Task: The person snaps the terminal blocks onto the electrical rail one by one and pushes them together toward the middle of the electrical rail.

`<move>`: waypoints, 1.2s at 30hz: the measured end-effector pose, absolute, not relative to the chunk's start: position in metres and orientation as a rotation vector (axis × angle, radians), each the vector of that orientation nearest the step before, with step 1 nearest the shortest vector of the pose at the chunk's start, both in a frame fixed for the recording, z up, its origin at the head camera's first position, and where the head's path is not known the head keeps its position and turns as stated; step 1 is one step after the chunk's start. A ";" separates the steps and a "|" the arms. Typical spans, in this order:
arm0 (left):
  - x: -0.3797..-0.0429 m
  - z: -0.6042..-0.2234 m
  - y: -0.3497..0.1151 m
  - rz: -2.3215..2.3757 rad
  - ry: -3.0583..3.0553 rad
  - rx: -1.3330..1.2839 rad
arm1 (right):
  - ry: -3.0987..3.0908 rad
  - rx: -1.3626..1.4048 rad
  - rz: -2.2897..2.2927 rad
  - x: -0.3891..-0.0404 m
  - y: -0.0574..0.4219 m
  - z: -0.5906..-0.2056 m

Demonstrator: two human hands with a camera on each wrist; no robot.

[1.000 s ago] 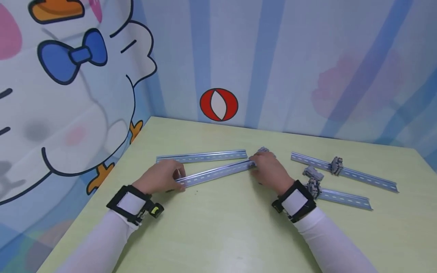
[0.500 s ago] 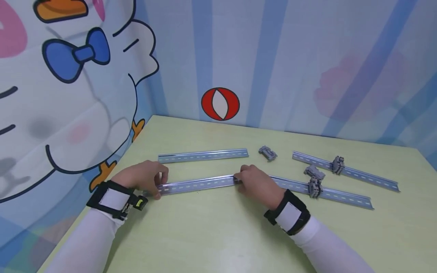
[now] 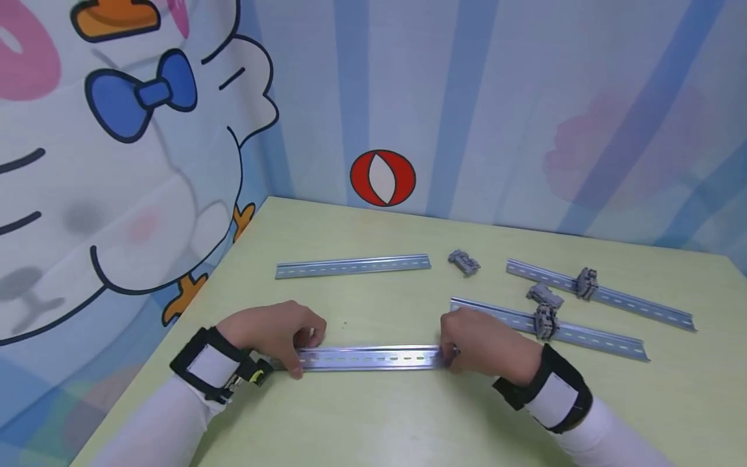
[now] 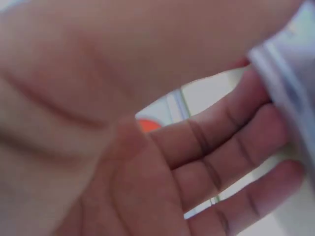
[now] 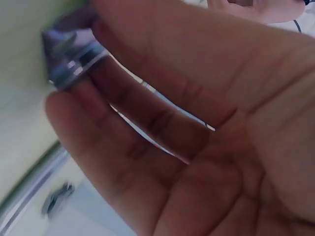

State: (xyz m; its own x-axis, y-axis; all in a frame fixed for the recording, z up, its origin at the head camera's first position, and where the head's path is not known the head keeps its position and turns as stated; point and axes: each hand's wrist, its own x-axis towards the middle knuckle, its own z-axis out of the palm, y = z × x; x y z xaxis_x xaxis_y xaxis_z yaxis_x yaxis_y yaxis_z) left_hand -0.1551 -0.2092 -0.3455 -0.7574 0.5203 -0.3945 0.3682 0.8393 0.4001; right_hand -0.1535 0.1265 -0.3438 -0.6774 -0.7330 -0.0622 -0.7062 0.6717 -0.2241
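Observation:
Both hands hold one slotted metal DIN rail (image 3: 370, 358) crosswise, low over the near part of the table. At its left end my left hand (image 3: 274, 332) pinches it, thumb on the near side and fingers on the far side. My right hand (image 3: 487, 344) grips the other end, covering it in the head view. The right wrist view shows the rail's bent end (image 5: 74, 64) between thumb and fingers. In the left wrist view, the fingertips (image 4: 275, 123) meet the blurred rail edge (image 4: 290, 93).
Farther back lies a bare rail (image 3: 353, 266). Two more rails lie at right, one (image 3: 636, 301) with a grey clip-on block (image 3: 586, 283), the nearer (image 3: 607, 340) with another block (image 3: 546, 322). Loose grey blocks (image 3: 464, 262) (image 3: 545, 294) lie nearby. A printed curtain (image 3: 496, 110) borders the table.
The held rail has come nearer to the person and turned from slanted to nearly level across the view. Both hands moved with it, keeping hold of its ends.

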 end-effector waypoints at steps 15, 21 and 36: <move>-0.153 -0.359 -0.148 0.551 2.540 1.005 | 2.859 -1.163 -0.186 -0.119 0.208 -0.356; -0.150 -0.360 -0.134 0.537 2.621 1.020 | 2.795 -1.088 -0.232 -0.115 0.225 -0.359; -0.082 -0.364 -0.134 0.170 2.846 1.087 | 3.192 -1.037 -0.484 -0.121 0.222 -0.320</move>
State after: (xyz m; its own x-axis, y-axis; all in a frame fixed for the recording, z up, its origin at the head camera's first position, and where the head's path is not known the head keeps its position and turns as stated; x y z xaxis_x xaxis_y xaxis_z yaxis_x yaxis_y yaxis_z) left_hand -0.0822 -0.1340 -0.3640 -0.7426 0.6682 -0.0448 0.6581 0.7405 0.1360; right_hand -0.1210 0.2216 -0.3195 -0.7848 -0.5316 0.3185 -0.6021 0.7757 -0.1890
